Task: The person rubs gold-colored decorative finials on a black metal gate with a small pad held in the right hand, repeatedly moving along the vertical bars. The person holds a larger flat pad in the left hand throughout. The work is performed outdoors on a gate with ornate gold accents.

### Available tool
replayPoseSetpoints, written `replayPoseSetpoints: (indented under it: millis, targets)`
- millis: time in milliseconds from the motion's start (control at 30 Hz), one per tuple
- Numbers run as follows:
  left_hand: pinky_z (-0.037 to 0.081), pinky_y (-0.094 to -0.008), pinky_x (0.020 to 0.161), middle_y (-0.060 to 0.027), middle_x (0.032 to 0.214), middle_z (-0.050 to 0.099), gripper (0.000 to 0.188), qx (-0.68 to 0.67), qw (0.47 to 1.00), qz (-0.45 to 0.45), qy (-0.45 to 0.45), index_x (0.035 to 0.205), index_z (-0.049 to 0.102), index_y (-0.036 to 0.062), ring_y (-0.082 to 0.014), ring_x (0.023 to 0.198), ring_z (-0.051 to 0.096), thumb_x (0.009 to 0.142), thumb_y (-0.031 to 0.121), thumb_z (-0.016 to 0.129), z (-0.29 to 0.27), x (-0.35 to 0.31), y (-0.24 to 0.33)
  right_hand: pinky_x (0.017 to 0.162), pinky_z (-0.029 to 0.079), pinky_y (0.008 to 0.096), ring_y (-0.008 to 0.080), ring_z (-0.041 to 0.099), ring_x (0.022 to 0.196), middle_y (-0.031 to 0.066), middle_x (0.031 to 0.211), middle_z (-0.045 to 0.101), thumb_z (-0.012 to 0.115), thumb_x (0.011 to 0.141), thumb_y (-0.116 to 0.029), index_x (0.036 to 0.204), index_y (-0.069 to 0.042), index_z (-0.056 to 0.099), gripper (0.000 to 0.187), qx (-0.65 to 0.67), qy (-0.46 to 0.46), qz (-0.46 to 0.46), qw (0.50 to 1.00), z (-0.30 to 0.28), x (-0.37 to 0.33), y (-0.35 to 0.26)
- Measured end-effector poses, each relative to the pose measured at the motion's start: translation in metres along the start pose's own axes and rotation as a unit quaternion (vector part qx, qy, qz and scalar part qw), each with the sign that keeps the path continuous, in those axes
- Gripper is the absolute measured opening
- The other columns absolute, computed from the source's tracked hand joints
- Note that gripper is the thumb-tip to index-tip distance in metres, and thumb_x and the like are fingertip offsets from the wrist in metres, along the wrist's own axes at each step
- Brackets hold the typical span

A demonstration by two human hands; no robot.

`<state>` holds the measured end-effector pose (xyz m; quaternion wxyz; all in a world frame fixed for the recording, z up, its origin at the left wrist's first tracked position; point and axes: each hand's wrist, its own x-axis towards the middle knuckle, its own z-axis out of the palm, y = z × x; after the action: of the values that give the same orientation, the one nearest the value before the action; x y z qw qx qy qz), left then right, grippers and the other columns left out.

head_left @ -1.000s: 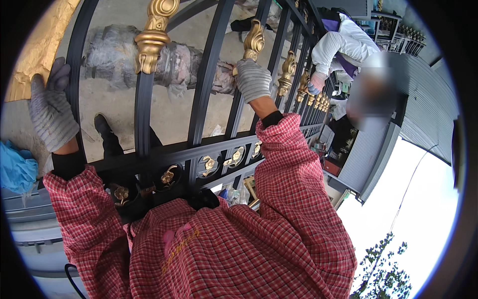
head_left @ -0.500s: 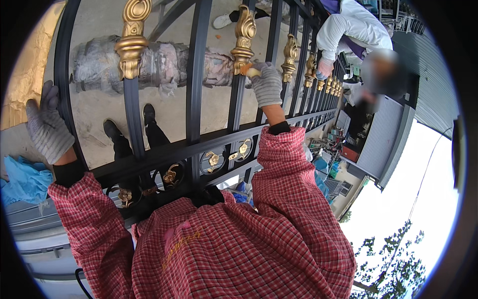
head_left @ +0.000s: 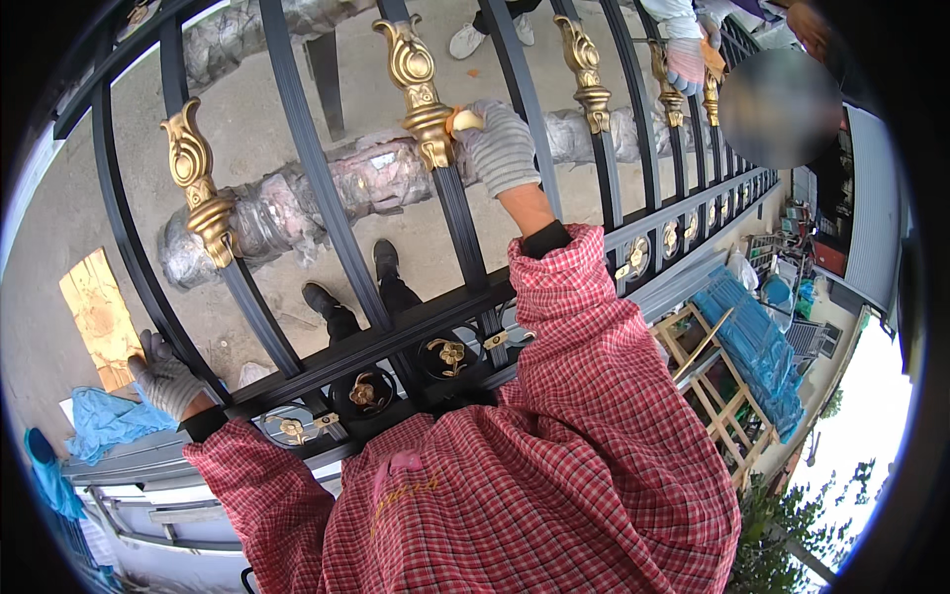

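In front of me lies a black metal fence panel (head_left: pixel 315 163) with gold ornaments on its bars. My right hand (head_left: pixel 500 148), in a grey striped glove, is closed round a small orange and cream pad (head_left: pixel 464 121). The pad touches the right side of a gold ornament (head_left: pixel 420 94). Low on the left, my gloved left hand (head_left: pixel 170 381) is beside the panel's outer black bar, fingers stretched and somewhat apart, with nothing seen in it. Another gold ornament (head_left: pixel 196 183) sits on a bar between my hands.
Plastic-wrapped rolls (head_left: pixel 371 178) lie beneath the panel. At the upper right, a co-worker's gloved hand (head_left: pixel 685 64) is at another ornament. Cardboard (head_left: pixel 99 312) and blue cloth (head_left: pixel 114 421) lie at left. A wooden frame (head_left: pixel 708 381) and blue sheeting (head_left: pixel 747 337) are at right.
My view has shifted, showing more of the panel's left and far side. My right hand still holds the pad at an ornament. My left hand appears lower, by the outer bar.
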<state>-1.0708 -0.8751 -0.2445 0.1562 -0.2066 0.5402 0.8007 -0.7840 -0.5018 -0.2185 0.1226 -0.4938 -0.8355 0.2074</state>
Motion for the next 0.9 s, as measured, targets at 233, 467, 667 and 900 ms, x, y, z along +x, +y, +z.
replayPoseSetpoints:
  millis: [233, 467, 667, 900]
  targets:
    - [0.049, -0.0234, 0.062, -0.0168, 0.087, 0.059, 0.037, 0.032, 0.998, 0.053, -0.020, 0.096, 0.051, -0.0073, -0.0219, 0.077, 0.058, 0.085, 0.028, 0.045, -0.016, 0.005, 0.004, 0.068, 0.043, 0.0370, 0.0307, 0.056, 0.073, 0.0146, 0.078, 0.057, 0.061, 0.066, -0.019, 0.089, -0.004, 0.058, 0.028, 0.034, -0.036, -0.125, 0.991, -0.016, 0.029, -0.019]
    - [0.050, -0.0282, 0.071, -0.0184, 0.090, 0.058, 0.039, 0.005, 0.999, 0.042, 0.003, 0.097, 0.050, -0.0094, -0.0238, 0.083, 0.058, 0.084, 0.027, 0.046, -0.028, 0.016, 0.007, 0.068, 0.044, 0.0359, 0.0299, 0.057, 0.076, 0.0178, 0.087, 0.058, 0.064, 0.067, -0.021, 0.089, -0.002, 0.058, 0.030, 0.135, -0.047, 0.028, 0.989, -0.016, 0.059, -0.007]
    - [0.050, -0.0272, 0.069, -0.0199, 0.089, 0.058, 0.039, 0.007, 0.998, 0.065, -0.013, 0.099, 0.048, -0.0100, -0.0250, 0.081, 0.058, 0.084, 0.026, 0.047, -0.037, 0.024, 0.006, 0.066, 0.045, 0.0380, 0.0332, 0.055, 0.073, 0.0173, 0.080, 0.058, 0.061, 0.067, -0.028, 0.089, -0.004, 0.057, 0.033, 0.082, -0.031, -0.047, 0.995, 0.016, 0.099, -0.035]
    - [0.050, -0.0283, 0.068, -0.0189, 0.091, 0.058, 0.035, 0.004, 0.996, 0.080, 0.045, 0.097, 0.050, -0.0085, -0.0253, 0.080, 0.058, 0.083, 0.024, 0.048, -0.016, 0.007, 0.003, 0.065, 0.045, 0.0356, 0.0329, 0.057, 0.073, 0.0182, 0.079, 0.059, 0.064, 0.066, -0.026, 0.087, -0.002, 0.060, 0.032, 0.220, 0.077, 0.012, 0.972, 0.031, 0.095, -0.011]
